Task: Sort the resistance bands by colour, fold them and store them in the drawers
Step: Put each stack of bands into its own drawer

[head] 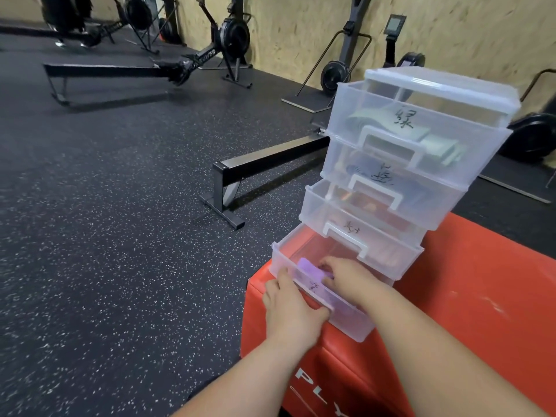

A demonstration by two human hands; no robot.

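Note:
A clear plastic drawer unit (pixel 436 88) stands on a red plyo box (pixel 481 290). Its bottom drawer (pixel 281 251) is pulled far out, and a folded purple band (pixel 307 267) lies inside it. My right hand (pixel 346 279) reaches into that drawer with fingers curled on the purple band. My left hand (pixel 290 308) grips the drawer's front wall near its handle. The drawers above are partly open: green bands (pixel 433 141) in the top one, blue bands (pixel 361 167) in the second, red bands (pixel 391 219) in the third.
The box stands on a black speckled rubber floor (pixel 120 236). A rowing machine rail (pixel 264 164) runs just left of the drawer unit. More rowers and ski machines line the plywood wall (pixel 301 22) at the back.

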